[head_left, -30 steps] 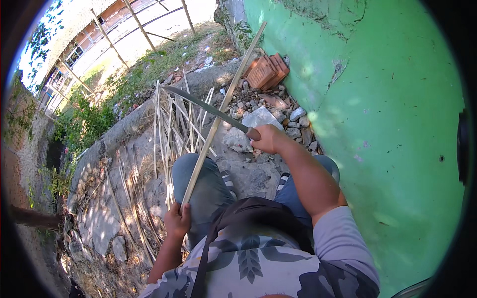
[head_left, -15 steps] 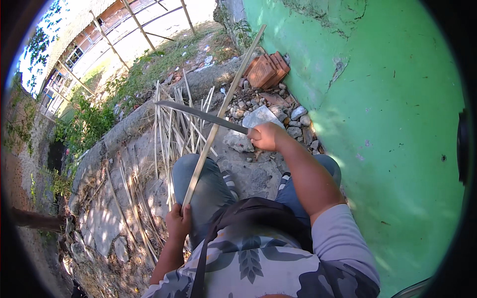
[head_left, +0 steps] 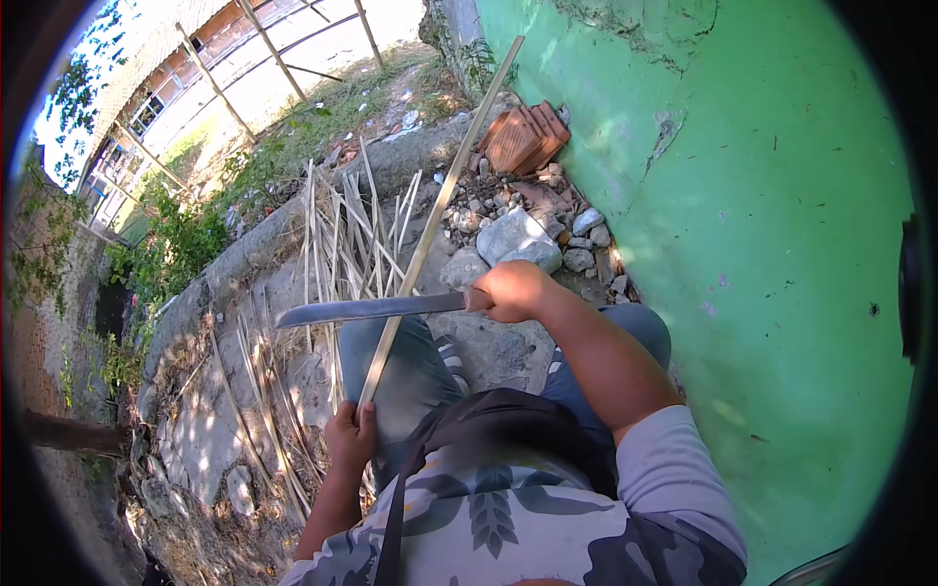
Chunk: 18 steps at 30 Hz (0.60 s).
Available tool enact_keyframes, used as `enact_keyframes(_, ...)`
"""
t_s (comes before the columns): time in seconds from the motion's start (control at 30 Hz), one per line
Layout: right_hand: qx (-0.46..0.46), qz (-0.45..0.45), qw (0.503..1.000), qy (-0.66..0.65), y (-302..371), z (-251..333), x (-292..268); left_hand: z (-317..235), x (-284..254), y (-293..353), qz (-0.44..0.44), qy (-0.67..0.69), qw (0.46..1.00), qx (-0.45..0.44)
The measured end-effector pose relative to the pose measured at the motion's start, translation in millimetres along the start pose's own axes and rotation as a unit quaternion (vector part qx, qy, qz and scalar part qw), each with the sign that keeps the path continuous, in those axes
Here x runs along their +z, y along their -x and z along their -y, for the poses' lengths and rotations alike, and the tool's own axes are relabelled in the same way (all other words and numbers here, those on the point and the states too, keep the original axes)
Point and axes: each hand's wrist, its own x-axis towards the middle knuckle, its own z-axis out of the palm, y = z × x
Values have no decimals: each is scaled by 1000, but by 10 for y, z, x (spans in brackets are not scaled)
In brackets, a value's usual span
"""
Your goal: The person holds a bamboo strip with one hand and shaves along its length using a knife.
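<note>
My left hand (head_left: 350,433) is closed round the lower end of a long, pale split-bamboo strip (head_left: 437,215). The strip slants up and away past my left knee, its far tip near the green wall. In my right hand (head_left: 521,291) is the handle of a machete (head_left: 376,309), its long dark blade pointing left. The blade lies across the strip, a little above my left knee; whether its edge touches the strip I cannot tell. Part of the machete's handle is hidden by my fingers.
Many loose bamboo strips (head_left: 337,234) lie heaped beyond my left knee, and more strips (head_left: 259,391) lie to its left. Stones (head_left: 518,239) and stacked clay tiles (head_left: 523,139) sit by the green wall (head_left: 772,273) on my right. A low concrete ledge (head_left: 239,256) curves behind the heap.
My right hand has brought the machete nearer along the strip, and its blade has swung to lie almost level. My left hand keeps its hold on the strip, which has barely shifted.
</note>
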Motion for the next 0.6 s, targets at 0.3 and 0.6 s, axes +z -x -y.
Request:
enact_keyframes(0.3,80,-22,995,-50,-37,-312,-56,-37,0,2,-6,-7,1000,0)
enact_keyframes(0.6,25,-34,989,-140,-73,-294,89,-12,11,10,-1,16,1000,-19)
